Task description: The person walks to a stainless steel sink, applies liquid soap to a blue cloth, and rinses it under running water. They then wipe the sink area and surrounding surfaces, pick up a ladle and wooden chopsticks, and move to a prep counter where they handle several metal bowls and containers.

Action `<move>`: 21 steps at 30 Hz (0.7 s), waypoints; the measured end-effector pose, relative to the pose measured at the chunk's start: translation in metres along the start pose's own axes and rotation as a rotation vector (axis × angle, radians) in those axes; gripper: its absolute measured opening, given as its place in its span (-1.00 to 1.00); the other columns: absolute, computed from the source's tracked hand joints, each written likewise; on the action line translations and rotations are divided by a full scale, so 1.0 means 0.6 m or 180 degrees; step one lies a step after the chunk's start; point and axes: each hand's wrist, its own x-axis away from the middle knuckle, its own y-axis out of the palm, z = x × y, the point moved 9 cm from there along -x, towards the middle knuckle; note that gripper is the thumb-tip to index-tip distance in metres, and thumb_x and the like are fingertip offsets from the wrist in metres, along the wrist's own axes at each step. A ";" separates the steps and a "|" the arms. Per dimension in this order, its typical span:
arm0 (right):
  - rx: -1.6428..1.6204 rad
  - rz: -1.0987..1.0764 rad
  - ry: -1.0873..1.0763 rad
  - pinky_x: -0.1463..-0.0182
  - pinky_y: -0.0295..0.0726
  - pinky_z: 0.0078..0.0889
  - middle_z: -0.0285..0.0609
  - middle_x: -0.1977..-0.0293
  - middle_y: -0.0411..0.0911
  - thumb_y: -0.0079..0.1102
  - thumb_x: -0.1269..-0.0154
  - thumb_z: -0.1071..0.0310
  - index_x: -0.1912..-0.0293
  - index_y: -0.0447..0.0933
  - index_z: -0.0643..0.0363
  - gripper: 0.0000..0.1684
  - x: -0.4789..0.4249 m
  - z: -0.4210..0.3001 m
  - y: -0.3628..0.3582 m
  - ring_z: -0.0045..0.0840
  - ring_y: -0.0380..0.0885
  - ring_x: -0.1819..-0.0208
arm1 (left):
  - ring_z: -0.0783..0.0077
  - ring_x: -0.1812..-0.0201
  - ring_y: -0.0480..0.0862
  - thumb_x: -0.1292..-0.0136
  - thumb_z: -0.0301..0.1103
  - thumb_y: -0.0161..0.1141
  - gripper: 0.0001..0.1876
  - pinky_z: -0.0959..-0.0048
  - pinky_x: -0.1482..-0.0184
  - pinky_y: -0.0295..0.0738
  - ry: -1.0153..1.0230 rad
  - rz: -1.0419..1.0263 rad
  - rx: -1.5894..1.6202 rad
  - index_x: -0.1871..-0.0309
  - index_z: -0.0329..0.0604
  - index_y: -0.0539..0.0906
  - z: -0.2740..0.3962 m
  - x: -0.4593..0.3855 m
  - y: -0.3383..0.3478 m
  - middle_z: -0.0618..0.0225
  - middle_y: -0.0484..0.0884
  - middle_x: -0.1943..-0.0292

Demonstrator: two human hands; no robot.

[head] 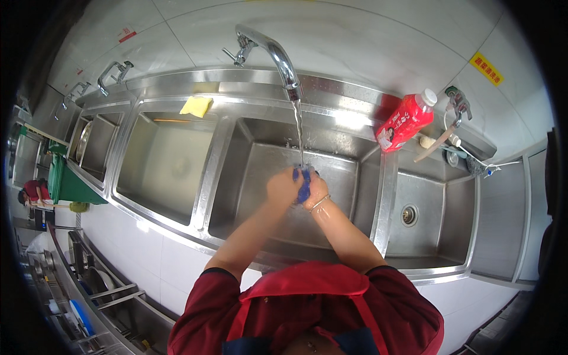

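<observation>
Water runs from a chrome faucet onto a wet blue cloth between my two hands. My left hand, slightly blurred, grips the cloth from the left side. On the cloth's other side, my right hand holds it, with a bracelet at the wrist. Both hands are above the middle stainless steel sink basin, whose floor is wet. Fingers and folds of the cloth are partly hidden by each other and by the splashing water.
Cloudy water fills the left basin, with a yellow cloth on its back rim. A red detergent bottle stands behind the divider at right. The right basin has a drain. Far left are a green bin and another person.
</observation>
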 end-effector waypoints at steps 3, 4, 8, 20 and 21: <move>0.0233 -0.0021 0.0138 0.22 0.54 -0.20 -0.19 0.42 0.49 -0.11 -0.37 -0.08 0.23 0.43 0.17 -0.54 0.016 -0.022 0.018 -0.39 0.51 0.36 | -0.01 0.24 0.63 -0.23 -0.03 0.07 -0.63 0.17 0.24 0.51 0.0599 0.0302 0.0184 0.33 -0.20 0.56 0.039 0.021 -0.014 -0.06 0.60 0.23; 0.0276 -0.0088 0.0227 0.23 0.53 -0.21 -0.19 0.43 0.48 -0.11 -0.37 -0.08 0.22 0.43 0.17 -0.53 0.022 -0.026 0.023 -0.40 0.50 0.36 | 0.00 0.23 0.63 -0.24 -0.03 0.06 -0.63 0.16 0.25 0.50 0.0819 0.0357 0.0161 0.33 -0.21 0.56 0.057 0.036 -0.014 -0.06 0.59 0.21; 0.0905 0.0093 -0.0361 0.25 0.54 -0.29 -0.21 0.39 0.50 -0.07 -0.36 -0.09 0.20 0.45 0.20 -0.51 0.044 -0.055 0.034 -0.45 0.50 0.37 | -0.04 0.26 0.63 -0.24 -0.06 0.06 -0.66 0.13 0.24 0.50 0.0434 0.0145 0.0090 0.33 -0.18 0.57 0.041 0.032 0.005 -0.07 0.61 0.34; -0.0327 -0.1972 -0.0233 -0.20 0.36 -0.20 -0.06 0.00 0.46 0.06 -0.25 0.35 -0.12 0.33 0.25 -0.56 0.128 -0.112 0.153 -0.29 0.44 -0.05 | 0.43 -0.14 0.43 -0.17 -0.30 0.25 -0.45 0.42 -0.18 0.30 0.0351 -0.0860 0.2488 -0.22 -0.23 0.36 -0.048 -0.026 0.012 0.24 0.49 -0.07; -0.0260 -0.1945 -0.0269 -0.21 0.35 -0.20 -0.05 -0.03 0.44 0.05 -0.23 0.42 -0.13 0.32 0.25 -0.55 0.128 -0.112 0.155 -0.29 0.42 -0.08 | 0.43 -0.14 0.43 -0.17 -0.27 0.26 -0.41 0.41 -0.18 0.30 0.0365 -0.0950 0.2487 -0.24 -0.24 0.34 -0.042 -0.025 0.013 0.23 0.49 -0.07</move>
